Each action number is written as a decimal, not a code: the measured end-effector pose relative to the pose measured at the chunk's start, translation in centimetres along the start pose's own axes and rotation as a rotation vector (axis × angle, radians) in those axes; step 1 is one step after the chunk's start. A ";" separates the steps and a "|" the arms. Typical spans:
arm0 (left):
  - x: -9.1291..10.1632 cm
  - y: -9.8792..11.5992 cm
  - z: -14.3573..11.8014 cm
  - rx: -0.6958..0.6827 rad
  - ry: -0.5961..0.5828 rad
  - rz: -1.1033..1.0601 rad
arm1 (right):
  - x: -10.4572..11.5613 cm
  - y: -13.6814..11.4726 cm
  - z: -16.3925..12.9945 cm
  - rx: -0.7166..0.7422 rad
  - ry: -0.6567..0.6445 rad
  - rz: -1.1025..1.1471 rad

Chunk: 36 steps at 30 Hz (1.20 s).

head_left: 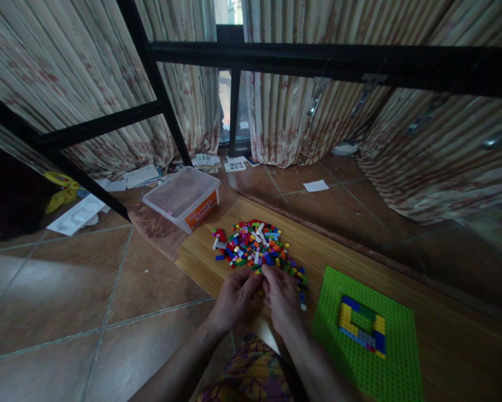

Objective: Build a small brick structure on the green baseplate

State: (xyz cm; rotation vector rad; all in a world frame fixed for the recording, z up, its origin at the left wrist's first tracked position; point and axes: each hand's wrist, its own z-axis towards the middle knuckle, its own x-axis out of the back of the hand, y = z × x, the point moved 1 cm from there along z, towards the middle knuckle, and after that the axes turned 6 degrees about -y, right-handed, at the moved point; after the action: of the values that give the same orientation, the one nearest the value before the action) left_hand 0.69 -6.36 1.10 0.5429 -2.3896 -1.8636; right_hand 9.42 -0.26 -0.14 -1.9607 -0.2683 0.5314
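Note:
My left hand (236, 291) and my right hand (279, 291) meet at the near edge of a heap of small toy building bricks (251, 245). Both have thumb and fingers pinched together, the tips almost touching. Specks of yellow and green show between the fingertips, but whether these are held or lie in the heap behind I cannot tell. To the right of my right hand lies a green studded baseplate (330, 301). A square ring of blue, yellow, green and grey bricks (345, 318) stands on it, its middle open to the plate.
Under the bricks is a long wooden board (209, 257). At its far left end stands a clear plastic box (179, 192) with an orange label. Black metal bars (276, 56) cross in front of striped curtains (284, 117). Papers (315, 185) lie on the tiled floor (62, 290).

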 end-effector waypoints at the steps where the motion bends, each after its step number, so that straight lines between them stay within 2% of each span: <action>1: -0.1 -0.2 0.1 0.003 0.030 -0.024 | -0.2 0.3 0.2 0.016 0.031 0.017; 4: -0.6 -0.8 0.3 0.007 0.118 -0.066 | -0.9 0.7 0.5 0.062 0.106 0.054; 7: -1.0 -0.9 0.4 0.002 0.156 -0.073 | -1.2 0.7 0.5 0.066 0.132 0.050; 13: -0.9 -0.1 0.3 0.039 0.095 -0.090 | -0.7 0.2 -0.1 -0.084 0.152 0.112; 17: -1.3 -0.6 0.4 0.057 0.054 -0.102 | 0.2 -0.1 0.4 -0.019 0.167 0.055; 20: -1.8 -1.5 0.5 0.027 0.078 -0.110 | 0.7 -0.7 0.9 0.080 0.168 -0.133; 22: -1.7 -2.0 0.5 0.014 0.120 -0.108 | 0.9 -1.1 1.4 0.163 0.140 -0.354; 26: -0.5 -1.9 0.3 0.016 0.161 -0.142 | 1.1 -1.7 2.7 0.310 0.064 -0.851; 29: 0.5 -1.6 0.1 0.018 0.192 -0.220 | 1.3 -1.8 4.0 0.355 0.038 -1.094; 32: 1.1 -1.8 0.0 0.019 0.218 -0.316 | 1.4 -2.0 4.7 0.364 0.072 -1.169; 36: 1.2 -2.1 0.0 0.006 0.165 -0.320 | 1.6 -2.4 3.7 0.357 0.084 -1.021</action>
State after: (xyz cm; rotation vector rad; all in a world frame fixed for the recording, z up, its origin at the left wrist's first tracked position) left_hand 0.10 -7.20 -1.13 1.0912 -2.3106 -1.8352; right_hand 9.15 4.43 0.31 -1.2642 -0.9696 -0.1704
